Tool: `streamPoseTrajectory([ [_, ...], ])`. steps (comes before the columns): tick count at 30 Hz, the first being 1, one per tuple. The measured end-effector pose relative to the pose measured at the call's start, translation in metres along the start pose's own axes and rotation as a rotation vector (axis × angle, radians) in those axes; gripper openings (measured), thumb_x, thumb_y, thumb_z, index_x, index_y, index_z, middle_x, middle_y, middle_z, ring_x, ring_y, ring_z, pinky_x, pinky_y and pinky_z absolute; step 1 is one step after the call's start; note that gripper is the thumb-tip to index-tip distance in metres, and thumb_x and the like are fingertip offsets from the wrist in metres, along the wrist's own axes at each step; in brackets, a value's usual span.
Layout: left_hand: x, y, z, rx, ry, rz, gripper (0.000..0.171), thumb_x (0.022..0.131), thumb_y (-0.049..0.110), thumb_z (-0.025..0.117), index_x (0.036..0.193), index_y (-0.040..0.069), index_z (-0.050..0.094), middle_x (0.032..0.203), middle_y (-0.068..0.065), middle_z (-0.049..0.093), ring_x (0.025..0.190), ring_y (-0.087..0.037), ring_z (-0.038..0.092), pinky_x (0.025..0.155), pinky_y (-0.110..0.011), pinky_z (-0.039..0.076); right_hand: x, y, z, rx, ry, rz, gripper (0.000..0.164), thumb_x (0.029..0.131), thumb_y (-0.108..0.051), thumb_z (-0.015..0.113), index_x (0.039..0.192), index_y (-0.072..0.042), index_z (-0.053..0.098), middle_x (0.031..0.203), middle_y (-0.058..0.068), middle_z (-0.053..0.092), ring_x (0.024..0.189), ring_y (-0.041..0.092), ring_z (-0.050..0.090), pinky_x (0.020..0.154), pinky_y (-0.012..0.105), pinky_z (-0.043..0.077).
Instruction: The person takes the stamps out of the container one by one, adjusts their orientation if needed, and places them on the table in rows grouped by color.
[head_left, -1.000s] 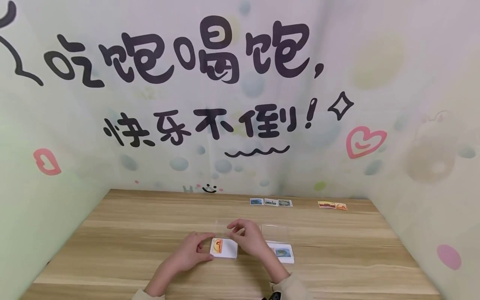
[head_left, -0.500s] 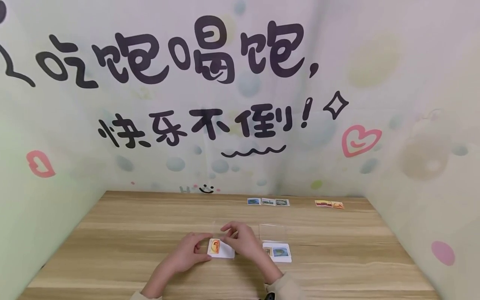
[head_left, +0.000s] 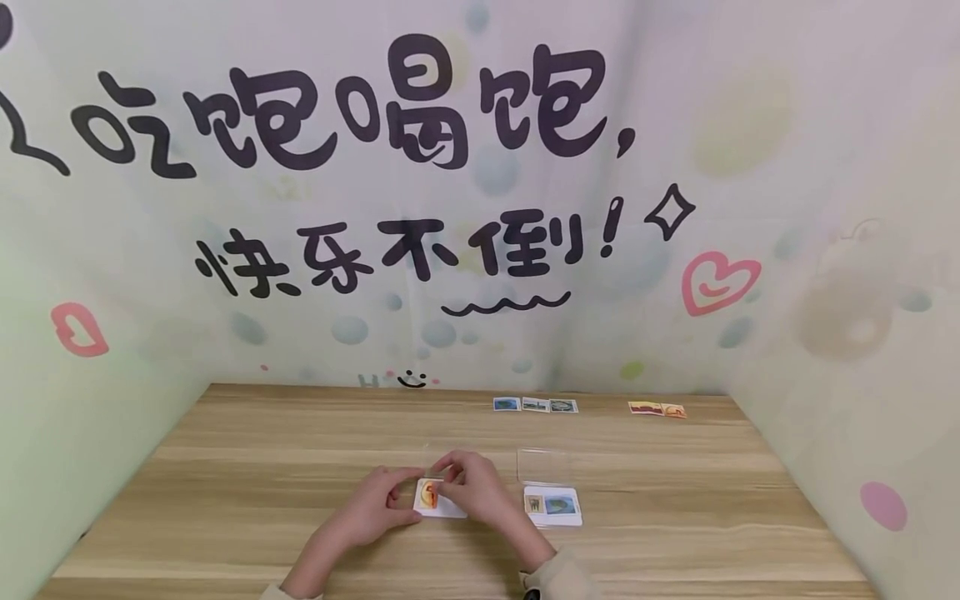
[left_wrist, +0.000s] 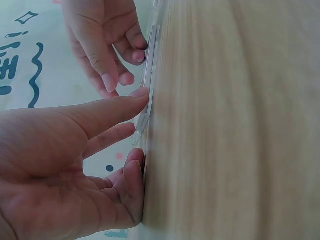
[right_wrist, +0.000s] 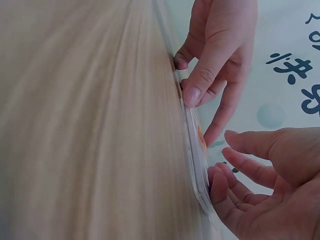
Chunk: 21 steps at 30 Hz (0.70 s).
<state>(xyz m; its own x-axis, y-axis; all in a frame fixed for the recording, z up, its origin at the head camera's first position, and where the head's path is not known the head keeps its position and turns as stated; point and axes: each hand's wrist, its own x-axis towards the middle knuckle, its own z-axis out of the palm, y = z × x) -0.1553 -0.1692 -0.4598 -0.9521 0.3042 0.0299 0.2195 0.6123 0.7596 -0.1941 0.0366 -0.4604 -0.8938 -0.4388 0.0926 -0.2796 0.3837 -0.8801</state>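
A small clear plastic case with a white card lies with its lid folded back at the middle of the table. An orange and yellow stamp lies on the card's left part. My left hand holds the case by its left end, thumb at the near edge and index finger at the far corner. Over the case's right part is my right hand; its thumb and index finger are apart near the stamp. In the right wrist view, the other fingers of this hand rest along the case's edge.
To the right lies a second clear case, lid back, with a brown stamp and a blue-green stamp on white. Three bluish and grey stamps line the table's back edge. Two warm-coloured stamps lie farther right.
My right hand has shifted left over the case, its thumb and index finger coming closer to the orange stamp. The brown stamp on the second case is now uncovered. My left hand stays at the case.
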Motion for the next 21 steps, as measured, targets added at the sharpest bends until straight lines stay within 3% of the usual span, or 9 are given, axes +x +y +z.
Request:
streamPoseTrajectory([
  [7,-0.0001,-0.0001,0.0004,0.017,-0.003,0.004,0.057,0.085,0.015,0.088,0.136,0.000,0.067,0.084,-0.004,0.048,0.075,-0.013,0.040,0.064,-0.024,0.033,0.0004,0.0025,0.0030,-0.030,0.003,-0.011,0.014,0.091,-0.001,0.078,0.104,0.004,0.074,0.076,0.000,0.059,0.065,0.006,0.048,0.056,0.018,0.037],
  [21,-0.0015,0.0005,0.0000,0.015,0.001,0.018,0.057,0.085,0.015,0.088,0.135,-0.001,0.066,0.083,-0.003,0.048,0.075,-0.011,0.039,0.064,-0.024,0.033,0.0011,0.0044,0.0049,-0.122,-0.005,-0.022,0.020,0.082,0.001,0.087,0.099,0.000,0.076,0.078,0.002,0.059,0.071,0.005,0.046,0.064,0.022,0.039],
])
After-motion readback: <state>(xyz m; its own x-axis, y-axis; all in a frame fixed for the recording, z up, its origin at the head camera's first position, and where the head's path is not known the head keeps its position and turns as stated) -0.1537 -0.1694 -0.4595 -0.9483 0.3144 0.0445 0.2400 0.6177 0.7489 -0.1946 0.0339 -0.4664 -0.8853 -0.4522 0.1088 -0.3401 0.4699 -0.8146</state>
